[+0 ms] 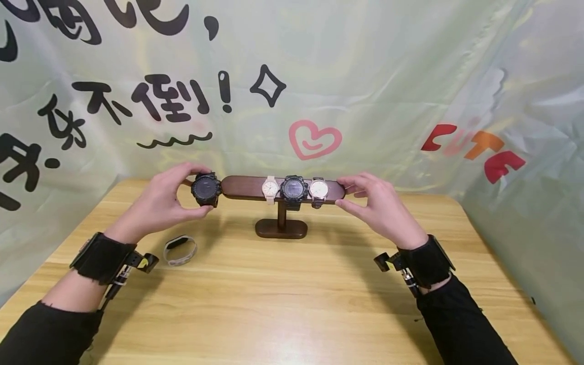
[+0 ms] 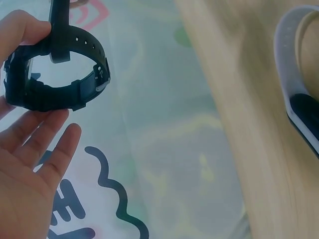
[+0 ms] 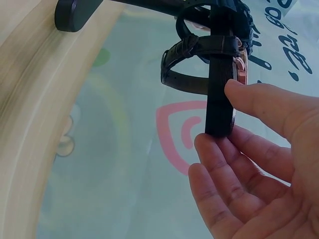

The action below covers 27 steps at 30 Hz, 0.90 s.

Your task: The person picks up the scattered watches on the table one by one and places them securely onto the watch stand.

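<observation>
My left hand pinches a black chunky watch between thumb and fingers at the left end of a dark wooden watch stand. In the left wrist view the tip of the stand's bar shows within the loop of the buckled strap. My right hand holds the bar's right end, thumb in front and fingertips around the tip. On the bar sit a pale pink watch, a second black watch and a watch with a light dial and dark strap.
A light fitness band with a dark screen lies on the wooden table, near my left wrist. The stand's oval base rests toward the table's back. Behind it hangs a printed cloth.
</observation>
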Motion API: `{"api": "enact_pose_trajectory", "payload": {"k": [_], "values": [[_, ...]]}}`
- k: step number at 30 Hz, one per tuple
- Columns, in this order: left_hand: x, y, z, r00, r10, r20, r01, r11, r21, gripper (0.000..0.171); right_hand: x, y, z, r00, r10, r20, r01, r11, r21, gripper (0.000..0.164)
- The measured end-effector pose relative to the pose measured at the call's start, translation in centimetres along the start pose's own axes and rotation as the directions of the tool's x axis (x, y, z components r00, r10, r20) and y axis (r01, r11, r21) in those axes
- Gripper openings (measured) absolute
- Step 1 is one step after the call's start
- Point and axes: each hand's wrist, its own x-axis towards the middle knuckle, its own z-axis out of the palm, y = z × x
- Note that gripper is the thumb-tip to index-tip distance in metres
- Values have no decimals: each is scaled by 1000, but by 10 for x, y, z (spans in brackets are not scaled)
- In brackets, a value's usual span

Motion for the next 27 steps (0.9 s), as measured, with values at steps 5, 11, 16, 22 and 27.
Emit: {"api": "enact_pose_trajectory", "payload": {"k": [5,11,16,22,27], "values": [[4,0,3,1000,0,8,0,1000,-15,72,-1,0,0,1000,2,1,-2,1000,9,44],[9,0,7,1000,6,22,-6,1000,-30,71,-1,-1,-1,1000,4,0,-4,1000,14,43],[15,1,11,999,25,30,-24,999,-38,71,-2,-1,-3,1000,11,0,-11,1000,14,44],[18,2,15,998,42,36,-40,998,-40,70,-1,-1,-1,1000,8,6,-8,1000,5,45],[19,3,16,998,41,49,-39,998,-40,70,0,-1,0,1000,0,-1,0,1000,5,45]]}}
